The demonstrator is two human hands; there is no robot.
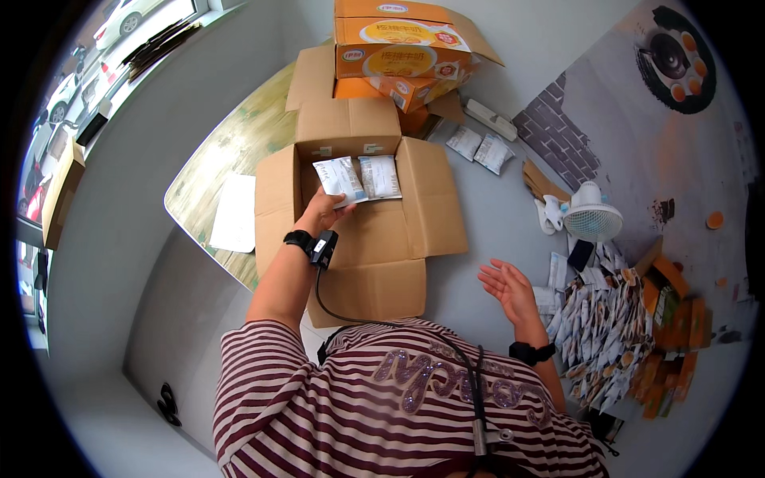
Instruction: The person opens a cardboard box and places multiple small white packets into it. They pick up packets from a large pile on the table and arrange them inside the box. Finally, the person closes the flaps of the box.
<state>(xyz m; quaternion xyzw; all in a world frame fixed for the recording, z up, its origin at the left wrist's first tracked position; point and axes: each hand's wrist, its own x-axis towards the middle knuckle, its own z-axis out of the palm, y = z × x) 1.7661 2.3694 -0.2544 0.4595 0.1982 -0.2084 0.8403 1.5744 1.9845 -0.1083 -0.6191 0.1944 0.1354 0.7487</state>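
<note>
An open cardboard box [373,230] lies before me with its flaps folded outward. Inside it, my left hand [327,209] grips the lower edge of a white printed packet [340,179], thumb on top. A second similar packet [381,177] lies just to the right of it, near the box's far wall. My right hand [508,290] is held above the grey table to the right of the box, palm turned up, fingers apart, holding nothing. Two more packets [464,143] [493,153] lie on the table beyond the box's right flap.
Orange printed cartons [400,54] stand behind the box. A white power strip [490,119] and a small fan [591,218] are at the right. Many packets are heaped [603,322] beyond my right hand, beside orange boxes [675,352]. A white sheet [234,213] lies left of the box.
</note>
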